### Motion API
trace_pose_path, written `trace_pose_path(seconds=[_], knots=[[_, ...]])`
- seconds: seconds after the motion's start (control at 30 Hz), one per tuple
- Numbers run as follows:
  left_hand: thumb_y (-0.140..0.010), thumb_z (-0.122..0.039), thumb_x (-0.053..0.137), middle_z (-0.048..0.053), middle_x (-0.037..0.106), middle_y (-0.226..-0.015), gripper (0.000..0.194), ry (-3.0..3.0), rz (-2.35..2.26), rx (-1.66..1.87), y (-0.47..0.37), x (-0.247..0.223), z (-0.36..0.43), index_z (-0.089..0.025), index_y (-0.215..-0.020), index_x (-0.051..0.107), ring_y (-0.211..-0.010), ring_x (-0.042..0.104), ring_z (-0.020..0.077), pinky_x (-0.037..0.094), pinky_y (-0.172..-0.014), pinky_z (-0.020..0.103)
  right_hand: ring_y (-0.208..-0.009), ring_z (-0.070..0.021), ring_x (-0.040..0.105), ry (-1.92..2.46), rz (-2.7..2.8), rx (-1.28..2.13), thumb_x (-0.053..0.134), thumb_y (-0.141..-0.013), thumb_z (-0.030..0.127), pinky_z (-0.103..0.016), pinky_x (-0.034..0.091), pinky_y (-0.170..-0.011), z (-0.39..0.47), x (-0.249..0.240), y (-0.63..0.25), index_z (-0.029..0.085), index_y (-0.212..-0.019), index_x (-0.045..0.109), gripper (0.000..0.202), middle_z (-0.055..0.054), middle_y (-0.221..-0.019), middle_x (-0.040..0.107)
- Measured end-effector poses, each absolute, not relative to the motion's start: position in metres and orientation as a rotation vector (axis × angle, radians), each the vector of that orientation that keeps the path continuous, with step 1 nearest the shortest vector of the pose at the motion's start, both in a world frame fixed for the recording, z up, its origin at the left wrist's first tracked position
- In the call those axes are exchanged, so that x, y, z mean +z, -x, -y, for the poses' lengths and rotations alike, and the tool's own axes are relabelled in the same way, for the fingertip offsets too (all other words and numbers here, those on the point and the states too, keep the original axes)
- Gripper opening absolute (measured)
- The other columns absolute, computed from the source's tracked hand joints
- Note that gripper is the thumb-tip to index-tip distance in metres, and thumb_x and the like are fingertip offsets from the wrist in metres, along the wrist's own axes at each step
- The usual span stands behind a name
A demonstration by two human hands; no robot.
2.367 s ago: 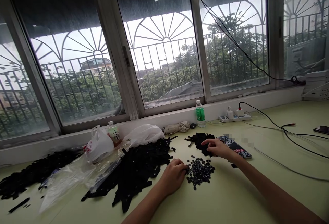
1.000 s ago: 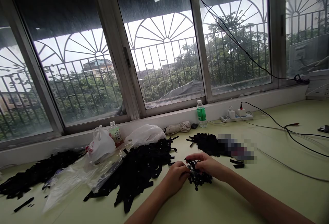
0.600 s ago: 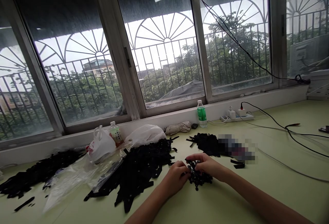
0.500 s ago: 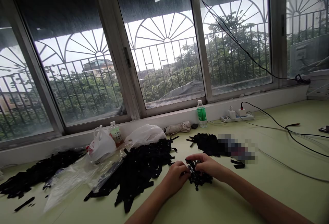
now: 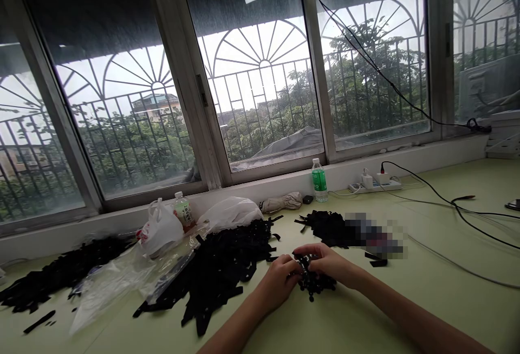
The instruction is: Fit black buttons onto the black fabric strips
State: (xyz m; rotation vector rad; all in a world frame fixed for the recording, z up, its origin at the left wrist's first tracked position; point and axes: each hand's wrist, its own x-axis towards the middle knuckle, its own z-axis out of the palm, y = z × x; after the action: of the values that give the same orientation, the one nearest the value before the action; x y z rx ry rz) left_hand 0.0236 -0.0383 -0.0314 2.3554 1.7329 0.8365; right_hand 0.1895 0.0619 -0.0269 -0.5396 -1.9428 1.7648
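A small heap of black, round, button-like pieces lies on the pale green table under my hands. My left hand is at the heap's left edge, fingers curled and pressed together; what they pinch is too small to make out. Over the top of the heap arches my right hand, thumb and fingers bent toward the left fingertips. Something small and dark shows at its fingertips, its kind unclear. Left of my hands spreads a large pile of black fabric strips, and a smaller pile of black strips sits beyond them.
Clear plastic sheeting, a white plastic bag and a drink bottle stand at the left. A green-labelled bottle is by the windowsill. Cables run from a power strip across the right side.
Both hands stay over the heap in almost the same position. Only slight finger movement shows.
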Motion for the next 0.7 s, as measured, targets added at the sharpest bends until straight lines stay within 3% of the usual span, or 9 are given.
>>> trace_pose_path(seconds=[0.33, 0.7], knots=[[-0.076, -0.017, 0.062, 0.004, 0.062, -0.082, 0.009, -2.263, -1.801, 0.907, -0.0179, -0.0389, 0.0321, -0.02, -0.08, 0.069, -0.078, 0.057, 0.0165, 0.043, -0.072, 0.025, -0.065, -0.0104, 0.056, 0.557, 1.969, 1.768, 0.049, -0.057, 0.009, -0.022, 0.045, -0.053, -0.0608, -0.0263, -0.1903, 0.016, -0.112, 0.061, 0.057, -0.006, -0.113, 0.062], [-0.085, -0.02, 0.049, 0.004, 0.064, -0.079, 0.014, -2.228, -1.842, 1.163, -0.023, -0.032, 0.0376, -0.019, -0.08, 0.062, -0.076, 0.056, 0.0161, 0.042, -0.07, 0.026, -0.063, -0.0088, 0.053, 0.498, 1.998, 1.745, 0.051, -0.058, 0.007, -0.021, 0.045, -0.055, -0.06, -0.0274, -0.1901, 0.018, -0.121, 0.055, 0.064, -0.006, -0.11, 0.062]])
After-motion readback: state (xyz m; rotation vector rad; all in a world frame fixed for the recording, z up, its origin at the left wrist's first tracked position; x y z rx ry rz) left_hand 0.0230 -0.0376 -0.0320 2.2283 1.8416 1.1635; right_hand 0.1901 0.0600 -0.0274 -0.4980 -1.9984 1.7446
